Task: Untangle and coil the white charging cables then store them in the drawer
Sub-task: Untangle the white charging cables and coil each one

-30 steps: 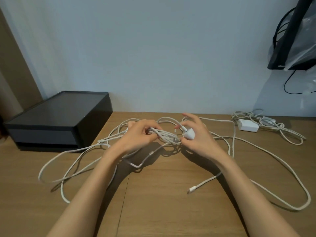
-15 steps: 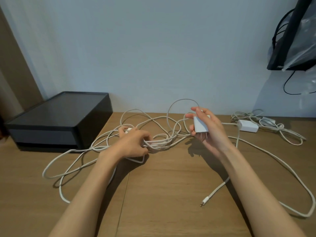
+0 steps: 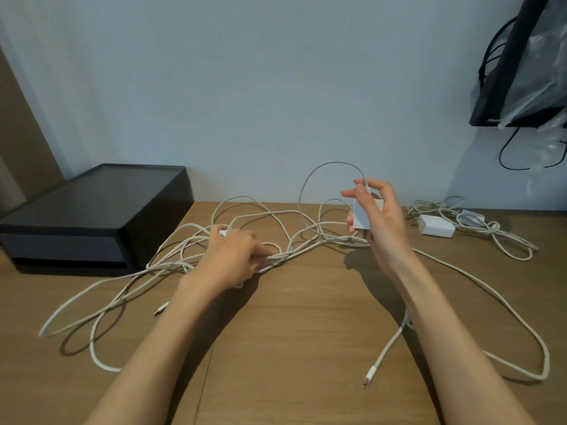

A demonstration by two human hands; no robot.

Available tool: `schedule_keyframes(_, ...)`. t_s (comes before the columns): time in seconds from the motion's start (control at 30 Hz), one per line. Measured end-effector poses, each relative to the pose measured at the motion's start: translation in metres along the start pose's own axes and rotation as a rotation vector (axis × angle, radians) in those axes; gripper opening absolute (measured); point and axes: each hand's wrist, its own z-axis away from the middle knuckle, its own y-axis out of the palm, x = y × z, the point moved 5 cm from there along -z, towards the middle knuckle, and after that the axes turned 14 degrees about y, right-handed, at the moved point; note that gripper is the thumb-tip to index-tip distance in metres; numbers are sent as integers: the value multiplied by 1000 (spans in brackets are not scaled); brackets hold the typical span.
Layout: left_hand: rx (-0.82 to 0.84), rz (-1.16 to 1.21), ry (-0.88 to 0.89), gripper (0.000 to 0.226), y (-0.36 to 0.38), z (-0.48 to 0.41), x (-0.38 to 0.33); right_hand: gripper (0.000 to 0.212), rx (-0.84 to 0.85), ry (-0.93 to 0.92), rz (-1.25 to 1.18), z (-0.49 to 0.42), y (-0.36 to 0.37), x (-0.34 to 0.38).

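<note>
The untangling is only getting under way. The left hand (image 3: 233, 256) is curling its fingers round a bunch of strands in the middle of the table (image 3: 291, 348), pinning the knot of cables (image 3: 285, 254) down. The right hand (image 3: 380, 222) is holding a plug (image 3: 363, 217) lifted just right of the knot, thumb and fingers pinching it, with one cable arching in a loop above. Loose lengths are sprawling left, right and near, with two connector ends (image 3: 369, 374) lying free. A second bundle (image 3: 491, 231) with its own charger (image 3: 436, 226) is lying at the far right, apparently untouched. Nothing is coiled, and the black drawer (image 3: 92, 210) at the far left is sitting closed, so separating, coiling and storing are all waiting.
</note>
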Motion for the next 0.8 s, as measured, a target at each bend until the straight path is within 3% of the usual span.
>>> schedule_keyframes(0.13, -13, 230, -2, 48, 2, -8, -3, 16, 71, 74, -69, -1, -2, 2)
schedule_keyframes(0.23, -54, 98, -22, 67, -1, -27, -20, 14, 164, 119, -119, 0, 0, 3)
schedule_keyframes(0.33, -18, -20, 12, 70, 0, -53, -42, 7, 202, 97, -190, 1, -4, 8)
schedule_keyframes(0.4, -5, 26, 9, 65, 2, -67, -48, 10, 201, 81, -267, 0, -9, 10)
schedule_keyframes(0.57, -63, 71, 130, 22, 8, -77, -51, 18, 138, 27, -363, -6, -27, 11)
schedule_keyframes(0.8, -48, -222, 189, 29, 7, -34, -2, 20, -145, -53, -344, -12, -50, 8)
